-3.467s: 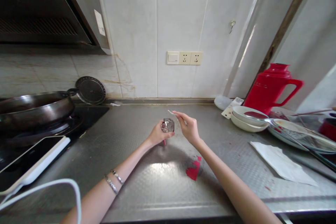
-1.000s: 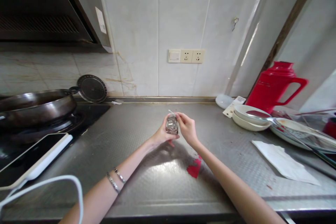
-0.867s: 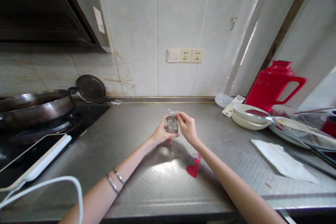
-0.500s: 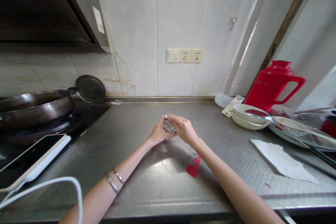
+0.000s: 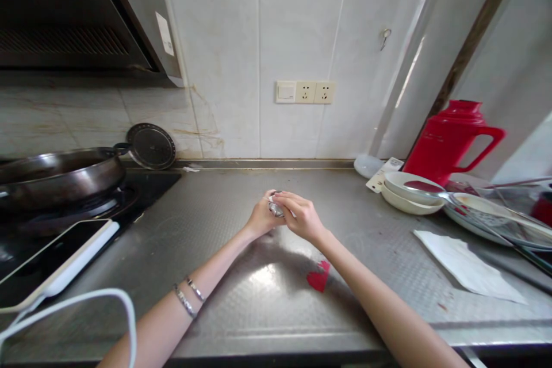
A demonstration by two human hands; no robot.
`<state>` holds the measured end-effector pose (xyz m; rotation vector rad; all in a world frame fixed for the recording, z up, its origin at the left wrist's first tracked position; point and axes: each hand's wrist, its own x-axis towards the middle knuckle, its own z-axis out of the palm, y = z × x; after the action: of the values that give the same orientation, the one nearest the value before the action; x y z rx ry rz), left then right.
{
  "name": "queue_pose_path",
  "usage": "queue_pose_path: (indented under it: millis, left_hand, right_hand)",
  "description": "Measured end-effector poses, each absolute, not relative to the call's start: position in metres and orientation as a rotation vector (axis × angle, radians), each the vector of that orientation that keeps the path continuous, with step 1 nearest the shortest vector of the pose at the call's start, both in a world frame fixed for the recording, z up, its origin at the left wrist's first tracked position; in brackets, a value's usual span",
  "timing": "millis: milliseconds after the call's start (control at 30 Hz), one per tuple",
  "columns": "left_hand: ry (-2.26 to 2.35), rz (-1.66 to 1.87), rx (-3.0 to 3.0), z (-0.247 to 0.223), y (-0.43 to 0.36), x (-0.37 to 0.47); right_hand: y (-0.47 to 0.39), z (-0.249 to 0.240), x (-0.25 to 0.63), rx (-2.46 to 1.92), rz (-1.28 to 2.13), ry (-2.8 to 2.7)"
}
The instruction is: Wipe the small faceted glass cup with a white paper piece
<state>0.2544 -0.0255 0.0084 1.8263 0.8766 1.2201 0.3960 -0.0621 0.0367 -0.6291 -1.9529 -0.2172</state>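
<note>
A small shiny, silvery object (image 5: 276,210) is between my two hands above the steel counter (image 5: 224,310); its kind I cannot make out. My left hand (image 5: 262,216) is closed around its left side. From the right, my right hand (image 5: 304,216) lays its bent fingers over the top and near side, pressed against it, with a bit of white at the fingertips. Much of the object is hidden by the fingers. Below my right wrist, a torn red scrap (image 5: 318,277) lies on the counter.
To the left are a pan (image 5: 64,178) on the stove and a phone (image 5: 56,264) with a white cable (image 5: 99,294). On the right stand a red thermos (image 5: 448,141), stacked bowls (image 5: 409,204) and a white paper sheet (image 5: 463,264). Sockets (image 5: 305,92) are on the wall.
My right hand's fingers have shifted left over the object's top, covering more of it. My left hand stays around it in nearly the same place.
</note>
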Motion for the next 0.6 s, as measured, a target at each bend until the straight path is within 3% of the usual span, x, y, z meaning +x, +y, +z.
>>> queue_pose_path:
  millis: [233, 600]
  left_hand:
    - [0.976, 1.186, 1.755, 0.009, -0.028, 0.252]
    - [0.853, 1.24, 1.836, 0.008, -0.031, 0.257]
  right_hand:
    - [-0.063, 0.045, 0.395, -0.894, 0.137, -1.538]
    - [-0.054, 0.034, 0.398, -0.8, -0.148, -1.84]
